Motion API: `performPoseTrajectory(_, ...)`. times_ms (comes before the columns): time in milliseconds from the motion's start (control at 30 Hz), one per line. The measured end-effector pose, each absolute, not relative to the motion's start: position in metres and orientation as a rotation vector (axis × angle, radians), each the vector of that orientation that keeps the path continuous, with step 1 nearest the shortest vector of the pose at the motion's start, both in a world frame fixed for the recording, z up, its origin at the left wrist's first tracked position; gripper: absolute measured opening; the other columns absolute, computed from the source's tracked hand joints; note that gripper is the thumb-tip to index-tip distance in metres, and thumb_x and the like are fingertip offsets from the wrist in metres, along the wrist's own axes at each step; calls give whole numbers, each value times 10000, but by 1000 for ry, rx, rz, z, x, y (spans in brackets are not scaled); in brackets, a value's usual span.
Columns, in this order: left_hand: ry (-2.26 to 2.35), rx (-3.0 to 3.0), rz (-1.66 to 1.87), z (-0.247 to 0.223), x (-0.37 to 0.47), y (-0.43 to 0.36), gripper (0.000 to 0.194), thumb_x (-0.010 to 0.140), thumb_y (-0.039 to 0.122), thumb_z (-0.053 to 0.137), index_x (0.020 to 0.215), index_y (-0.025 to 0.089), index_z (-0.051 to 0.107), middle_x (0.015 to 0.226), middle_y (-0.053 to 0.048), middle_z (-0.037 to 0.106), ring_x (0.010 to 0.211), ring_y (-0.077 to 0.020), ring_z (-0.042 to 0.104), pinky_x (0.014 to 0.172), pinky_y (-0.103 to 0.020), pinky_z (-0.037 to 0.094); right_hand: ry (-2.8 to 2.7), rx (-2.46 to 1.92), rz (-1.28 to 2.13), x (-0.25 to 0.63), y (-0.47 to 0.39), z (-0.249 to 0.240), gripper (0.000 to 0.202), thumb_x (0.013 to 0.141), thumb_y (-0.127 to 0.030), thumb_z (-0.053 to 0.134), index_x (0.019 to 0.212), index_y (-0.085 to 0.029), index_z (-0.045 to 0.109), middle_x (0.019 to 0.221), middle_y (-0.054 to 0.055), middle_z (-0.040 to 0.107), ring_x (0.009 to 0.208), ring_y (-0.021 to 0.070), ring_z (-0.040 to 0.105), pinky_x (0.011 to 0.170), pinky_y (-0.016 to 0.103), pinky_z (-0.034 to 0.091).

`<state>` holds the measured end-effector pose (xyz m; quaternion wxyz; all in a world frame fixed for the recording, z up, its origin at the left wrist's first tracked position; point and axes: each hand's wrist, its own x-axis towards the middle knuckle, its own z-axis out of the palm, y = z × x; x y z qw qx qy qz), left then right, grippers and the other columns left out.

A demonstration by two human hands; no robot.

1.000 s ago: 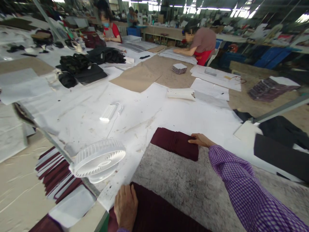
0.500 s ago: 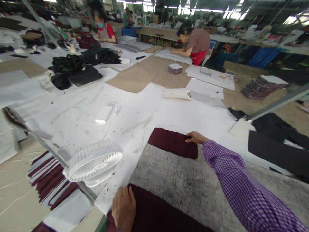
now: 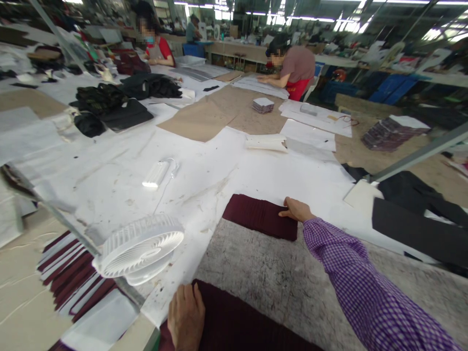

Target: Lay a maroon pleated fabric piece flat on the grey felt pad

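Note:
A small folded stack of maroon fabric [image 3: 258, 217] lies at the far edge of a grey, marked board [image 3: 256, 268]. My right hand [image 3: 298, 209], in a purple checked sleeve, grips its right end, thumb on top and the other fingers along the far edge. Nearer to me a larger piece of maroon fabric [image 3: 237, 321] spreads over the board and runs out of the bottom of the view. My left hand [image 3: 186, 314] is closed over that piece's left edge, fingers together and curled; what lies under the palm is hidden.
A white fan [image 3: 142, 251] stands at the left table edge, beside maroon and pale strips [image 3: 73, 275]. Further off are a white lamp-like device [image 3: 156, 174], dark garments [image 3: 127, 114] and brown paper [image 3: 204, 117]. A metal post [image 3: 420, 153] slants at right. Two people work across the table.
The camera view has shifted very slightly. Both hands keep their places on the maroon fabric, and neither piece has visibly moved on the board.

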<state>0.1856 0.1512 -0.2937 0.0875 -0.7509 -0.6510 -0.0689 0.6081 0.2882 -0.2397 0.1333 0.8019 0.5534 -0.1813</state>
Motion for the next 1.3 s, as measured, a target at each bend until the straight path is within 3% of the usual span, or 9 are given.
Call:
performPoseTrajectory(200, -1944, -2232, -202, -294, 185, 151, 201, 897, 247, 459, 704, 199, 487, 684, -30, 506, 665, -197, 506, 669, -319, 403, 1573, 2541, -404, 605, 266, -245, 377, 887, -413, 549, 1164, -158, 533, 1116, 81, 590, 952, 212, 595, 817, 421, 499)
performPoseTrajectory(600, -1939, -2232, -193, -292, 187, 152, 213, 898, 244, 454, 692, 202, 490, 673, -28, 507, 655, -197, 507, 660, -319, 396, 1490, 2823, -625, 627, 248, -261, 314, 891, -365, 561, 1123, -153, 555, 1027, 58, 618, 876, 180, 611, 773, 377, 516)
performPoseTrajectory(867, -1915, -2236, -221, -292, 186, 152, 181, 891, 240, 474, 722, 188, 513, 694, -38, 529, 661, -197, 512, 656, -316, 401, 1430, 2826, -838, 628, 245, -258, 268, 904, -323, 555, 1114, -156, 566, 1020, 53, 630, 821, 155, 627, 710, 333, 544)
performPoseTrajectory(1300, -1935, -2234, -203, -291, 186, 152, 207, 895, 240, 461, 695, 196, 494, 673, -30, 507, 654, -198, 508, 659, -320, 405, 1587, 2670, -838, 634, 247, -258, 264, 906, -332, 546, 1109, -164, 575, 1028, 52, 629, 852, 166, 618, 760, 362, 525)
